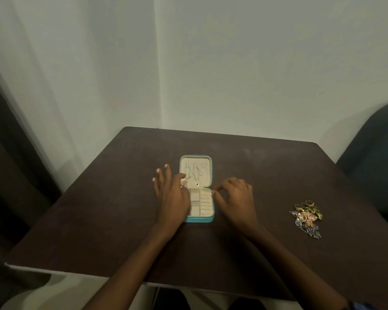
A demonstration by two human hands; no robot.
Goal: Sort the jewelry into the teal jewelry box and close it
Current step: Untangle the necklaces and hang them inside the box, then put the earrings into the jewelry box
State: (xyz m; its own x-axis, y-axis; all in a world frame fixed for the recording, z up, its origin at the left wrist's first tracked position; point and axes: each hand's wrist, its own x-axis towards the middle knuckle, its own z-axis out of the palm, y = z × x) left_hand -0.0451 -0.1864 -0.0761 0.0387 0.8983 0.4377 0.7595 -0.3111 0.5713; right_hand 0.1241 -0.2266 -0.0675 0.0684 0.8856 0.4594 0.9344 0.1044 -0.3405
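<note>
Two bare forearms reach in from 6 o'clock over a dark brown tabletop [99,220]. Left hand [171,193] lies over the left side of the jewelry box [199,218], fingers spread and mostly straight, released, gripping nothing; thumb toward the lid lining. Right hand [235,198] sits just beside the box's right edge at 3 o'clock, fingers loosely curled, tips touching or nearly touching the teal rim, holding nothing. Box is teal, open flat at tabletop centre: near half shows beige compartments and ring rolls, far half is the lid [196,163] at 12 o'clock with silver chains [194,173] and a dark pendant hanging on it. Pile of jewelry [307,217], gold rings and silver pieces, lies well apart at 3 o'clock near the tabletop's right edge. Pale wall [233,63] behind; dark chair [372,166] at far right.
</note>
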